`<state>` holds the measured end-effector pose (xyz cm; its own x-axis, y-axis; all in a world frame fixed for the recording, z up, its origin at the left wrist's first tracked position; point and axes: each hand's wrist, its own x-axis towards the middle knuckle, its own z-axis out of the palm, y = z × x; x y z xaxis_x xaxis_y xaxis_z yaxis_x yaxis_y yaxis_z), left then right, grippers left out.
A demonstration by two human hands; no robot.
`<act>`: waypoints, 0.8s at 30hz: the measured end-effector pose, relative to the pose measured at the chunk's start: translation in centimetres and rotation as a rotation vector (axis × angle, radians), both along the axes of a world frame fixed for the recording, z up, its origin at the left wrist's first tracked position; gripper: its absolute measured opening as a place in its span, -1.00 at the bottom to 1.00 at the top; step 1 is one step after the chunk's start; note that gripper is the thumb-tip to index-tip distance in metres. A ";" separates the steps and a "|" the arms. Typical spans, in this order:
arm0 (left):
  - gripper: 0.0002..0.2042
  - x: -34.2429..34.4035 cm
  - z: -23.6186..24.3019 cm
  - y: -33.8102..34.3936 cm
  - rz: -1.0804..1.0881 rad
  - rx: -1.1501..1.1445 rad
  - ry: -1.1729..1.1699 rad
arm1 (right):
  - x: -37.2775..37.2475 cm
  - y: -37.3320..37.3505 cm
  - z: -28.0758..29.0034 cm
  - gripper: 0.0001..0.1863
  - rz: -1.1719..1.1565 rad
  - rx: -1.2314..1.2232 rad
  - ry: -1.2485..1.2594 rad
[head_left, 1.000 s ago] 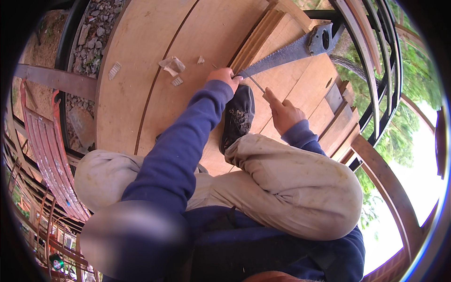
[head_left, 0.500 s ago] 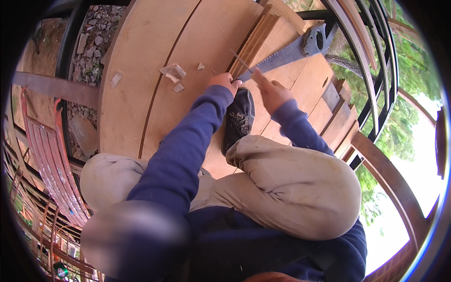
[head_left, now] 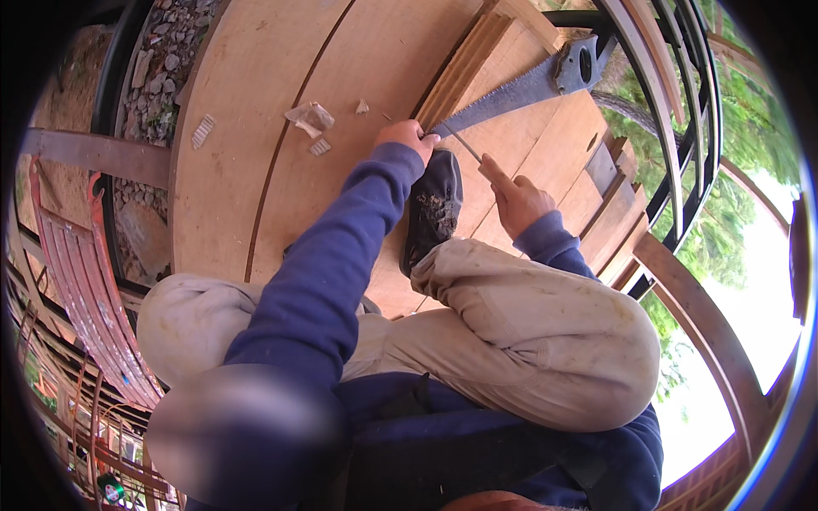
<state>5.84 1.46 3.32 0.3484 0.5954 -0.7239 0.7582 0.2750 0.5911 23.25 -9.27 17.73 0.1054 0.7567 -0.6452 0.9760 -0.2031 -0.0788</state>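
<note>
A handsaw (head_left: 515, 94) with a grey handle lies aslant on the boards, its toothed edge facing up and left. At the narrow end of its blade, my left hand (head_left: 407, 139) is closed, thumb and fingers gripping the tip beside a stack of thin planks (head_left: 460, 64). My right hand (head_left: 521, 203) is closed around the handle of a thin metal file (head_left: 464, 146), index finger stretched along it. The file points up and left, its far end by the saw's teeth near my left hand. My dark shoe (head_left: 435, 204) is just below the blade tip.
I squat on a plywood platform (head_left: 217, 204) with gaps between its sheets. Torn clear packaging (head_left: 311, 119) and small scraps lie left of my left hand. Black metal railing (head_left: 694, 128) curves along the right. A red slatted metal piece (head_left: 89, 281) and gravel (head_left: 162, 72) are at the left.
My right hand has drawn the file back, down and to the right, away from the planks. My left hand stays on the saw tip.
</note>
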 end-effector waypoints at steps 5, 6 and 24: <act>-0.60 -0.2 -0.1 -0.4 0.035 0.015 0.007 | -0.1 0.7 0.0 -0.47 0.020 -0.040 0.022; -0.61 -0.1 0.0 -0.4 0.031 0.011 0.005 | 0.0 0.7 -0.1 -0.45 0.021 -0.071 0.014; -0.61 0.2 -1.2 -0.5 0.017 0.092 -0.055 | -1.8 4.5 -0.7 -0.47 -0.047 0.023 0.034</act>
<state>6.05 0.91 2.12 0.3752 0.6645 -0.6463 0.7198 0.2304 0.6548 21.47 -4.77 16.99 0.1199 0.7661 -0.6314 0.9621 -0.2466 -0.1166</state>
